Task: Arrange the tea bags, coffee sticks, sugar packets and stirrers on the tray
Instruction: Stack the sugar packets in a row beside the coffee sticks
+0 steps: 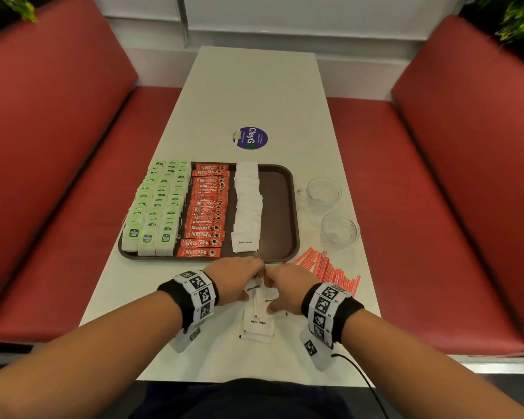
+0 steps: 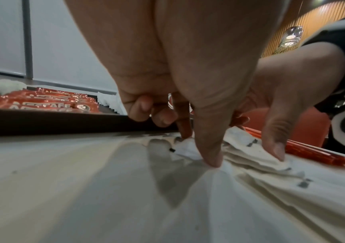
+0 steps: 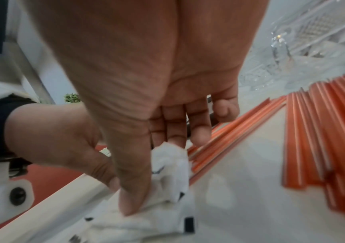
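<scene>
Loose white sugar packets [image 1: 258,323] lie in a small heap on the table in front of the brown tray [image 1: 277,207]. My left hand [image 1: 248,276] pinches the heap's left side between thumb and forefinger [image 2: 185,131]. My right hand [image 1: 280,287] grips the right side, thumb pressed down on the packets [image 3: 167,164] and fingers curled behind them. On the tray lie green tea bags [image 1: 158,204] at the left, red coffee sticks [image 1: 208,210] in the middle and a column of sugar packets [image 1: 247,204]. Red stirrers [image 1: 330,270] lie on the table right of my hands.
Two glass cups [image 1: 322,192] [image 1: 339,229] stand on the table right of the tray. A purple round sticker [image 1: 250,138] is on the tabletop behind the tray. The tray's right strip is bare. Red benches flank the table on both sides.
</scene>
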`<state>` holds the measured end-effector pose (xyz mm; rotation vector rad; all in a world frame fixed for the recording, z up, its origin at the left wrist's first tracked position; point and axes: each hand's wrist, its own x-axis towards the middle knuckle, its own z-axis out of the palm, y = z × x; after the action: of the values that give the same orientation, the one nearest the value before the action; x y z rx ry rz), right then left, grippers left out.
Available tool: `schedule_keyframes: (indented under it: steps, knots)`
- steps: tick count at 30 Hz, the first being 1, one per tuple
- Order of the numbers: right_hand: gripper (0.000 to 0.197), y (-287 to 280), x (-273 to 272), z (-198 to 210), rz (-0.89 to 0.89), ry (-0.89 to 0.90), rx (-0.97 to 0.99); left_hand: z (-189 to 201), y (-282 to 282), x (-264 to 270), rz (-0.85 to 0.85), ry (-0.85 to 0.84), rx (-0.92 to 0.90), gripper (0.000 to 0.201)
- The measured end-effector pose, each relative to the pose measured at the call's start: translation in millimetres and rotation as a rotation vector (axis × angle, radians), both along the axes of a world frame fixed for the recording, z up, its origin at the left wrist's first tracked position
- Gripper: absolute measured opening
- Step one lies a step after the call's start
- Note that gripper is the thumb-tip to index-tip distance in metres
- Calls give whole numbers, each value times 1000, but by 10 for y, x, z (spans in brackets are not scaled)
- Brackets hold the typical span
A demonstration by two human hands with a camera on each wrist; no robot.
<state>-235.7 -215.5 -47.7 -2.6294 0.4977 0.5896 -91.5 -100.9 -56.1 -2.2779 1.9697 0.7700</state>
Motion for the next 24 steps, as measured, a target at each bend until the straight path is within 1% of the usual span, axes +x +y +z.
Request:
schedule_keyframes:
  steps: [2, 5, 8, 10, 13, 16, 19, 22, 24]
  knots:
    - [41, 11, 0, 2, 18, 31, -6, 7, -4, -16, 4, 11, 39, 56]
    - [25, 14, -20, 20, 32, 54, 3, 27, -25, -54, -14, -19, 96, 64]
    - [27, -10, -56, 20, 47, 68, 33, 67, -67, -90, -60, -60, 159, 61]
    - [13, -49, -77, 46, 30, 65, 73, 101, -104, -101, -73, -77, 212, 53]
    - [18, -102, -116, 71, -8, 47, 100, 130, -147, -100, -89, -112, 268, 40]
    - [26, -126, -136, 57, -56, 5, 106, 134, -158, -94, -93, -124, 272, 39]
    - [29, -148, -129, 60, -100, -8, 116, 147, -150, -80, -113, -128, 251, 36]
    - [30, -165, -103, 63, -138, -36, 156, 124, -121, -44, -61, -70, 232, 32]
    - [29, -168, -90, 45, -181, -54, 194, 90, -93, -23, -2, -12, 214, 38]
